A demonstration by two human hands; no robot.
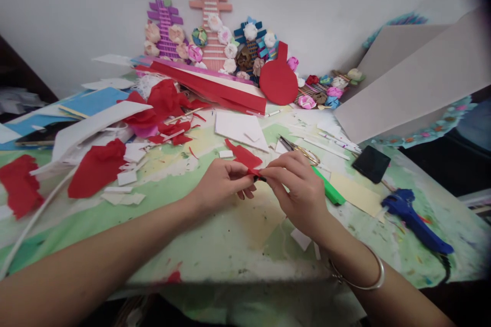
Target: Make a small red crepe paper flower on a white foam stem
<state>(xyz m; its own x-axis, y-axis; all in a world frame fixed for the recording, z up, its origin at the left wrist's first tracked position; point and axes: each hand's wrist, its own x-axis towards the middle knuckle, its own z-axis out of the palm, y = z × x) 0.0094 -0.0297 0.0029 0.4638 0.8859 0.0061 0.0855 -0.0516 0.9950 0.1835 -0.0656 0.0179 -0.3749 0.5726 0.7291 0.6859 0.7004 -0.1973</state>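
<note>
Both hands meet over the middle of the table, pinching a small piece of red crepe paper between the fingertips. My left hand grips its left side, fingers closed. My right hand closes on the other side with thumb and forefinger; a bracelet circles that wrist. Just behind the fingers lies a flat red strip. Scissors with gold handles rest beyond my right hand, and a bright green tool or box lies partly hidden beside it.
A blue glue gun lies at the right, near a black flat square. Red crepe scraps and white card pieces crowd the left. A red guitar-shaped cutout and decorated stick crafts lean at the back wall. A white cord crosses the left.
</note>
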